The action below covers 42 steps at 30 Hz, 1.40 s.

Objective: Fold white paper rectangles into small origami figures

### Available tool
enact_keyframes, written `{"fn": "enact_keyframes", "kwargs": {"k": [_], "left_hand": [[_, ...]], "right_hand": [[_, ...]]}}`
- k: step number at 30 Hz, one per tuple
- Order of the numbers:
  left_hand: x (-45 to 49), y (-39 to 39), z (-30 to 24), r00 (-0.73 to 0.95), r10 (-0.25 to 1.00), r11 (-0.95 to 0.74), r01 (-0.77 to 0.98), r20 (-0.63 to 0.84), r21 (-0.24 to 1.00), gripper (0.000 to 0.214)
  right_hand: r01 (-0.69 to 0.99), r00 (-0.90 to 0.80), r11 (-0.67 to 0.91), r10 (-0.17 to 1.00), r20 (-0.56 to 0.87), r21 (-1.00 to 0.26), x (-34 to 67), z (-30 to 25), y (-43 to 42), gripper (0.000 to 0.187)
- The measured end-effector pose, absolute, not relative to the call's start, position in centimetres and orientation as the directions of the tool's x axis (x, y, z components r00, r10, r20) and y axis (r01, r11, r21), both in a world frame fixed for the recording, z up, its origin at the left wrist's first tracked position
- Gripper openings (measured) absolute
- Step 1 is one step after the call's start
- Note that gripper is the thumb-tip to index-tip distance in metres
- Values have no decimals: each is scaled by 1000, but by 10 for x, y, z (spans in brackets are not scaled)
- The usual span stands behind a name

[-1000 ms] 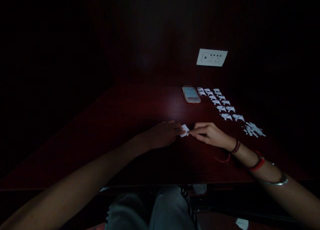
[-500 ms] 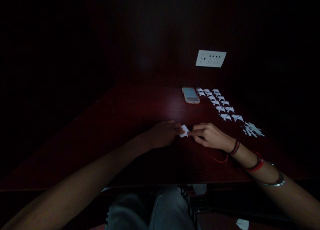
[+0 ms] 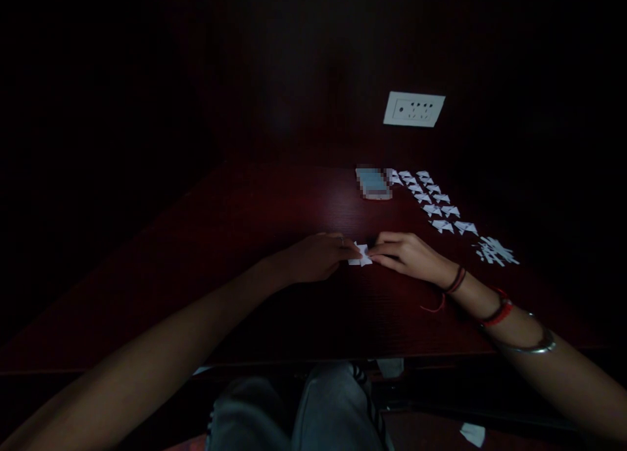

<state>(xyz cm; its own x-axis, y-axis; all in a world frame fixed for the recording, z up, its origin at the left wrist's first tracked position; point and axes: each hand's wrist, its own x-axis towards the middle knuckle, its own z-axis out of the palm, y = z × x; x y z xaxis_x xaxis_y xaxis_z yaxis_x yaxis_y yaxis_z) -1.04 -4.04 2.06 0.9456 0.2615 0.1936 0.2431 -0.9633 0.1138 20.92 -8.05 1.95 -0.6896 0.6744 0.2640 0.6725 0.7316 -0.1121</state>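
A small white piece of paper lies on the dark red table between my two hands. My left hand pinches its left side with curled fingers. From the right, my right hand pinches the other side with fingers pressed together. Thread bands and a metal bangle circle my right wrist and forearm.
Two rows of several small folded white papers run along the table's right side, ending in a loose heap of white scraps. A phone lies beyond my hands. A white wall socket is behind. My knees show below the table edge.
The paper between my fingers has changed from a plain tilted square to a flatter, folded shape. Both hands stay almost in place.
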Motion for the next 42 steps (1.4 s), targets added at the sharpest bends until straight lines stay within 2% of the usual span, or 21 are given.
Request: {"fn": "enact_keyframes", "kwargs": {"k": [7,16,24,29,42], "left_hand": [[-9,-41,21,936,301,-953,285,181,107,45],[-8,-42,18,927,323,-946,319,188,55,49],[-8,-40,15,938,294,-953,301,182,-13,49],[-9,-40,14,944,280,-957,290,176,-32,51],[-5,-39,14,939,301,-953,302,166,16,46]], "right_hand": [[683,-682,722,684,256,-111,204,19,-82,24],[694,-534,622,783,320,-363,200,18,-78,11],[735,-416,466,883,215,-492,197,17,-71,10],[753,-373,392,916,147,-528,196,16,-68,11],[788,-320,332,940,117,-519,192,17,-68,11]]}}
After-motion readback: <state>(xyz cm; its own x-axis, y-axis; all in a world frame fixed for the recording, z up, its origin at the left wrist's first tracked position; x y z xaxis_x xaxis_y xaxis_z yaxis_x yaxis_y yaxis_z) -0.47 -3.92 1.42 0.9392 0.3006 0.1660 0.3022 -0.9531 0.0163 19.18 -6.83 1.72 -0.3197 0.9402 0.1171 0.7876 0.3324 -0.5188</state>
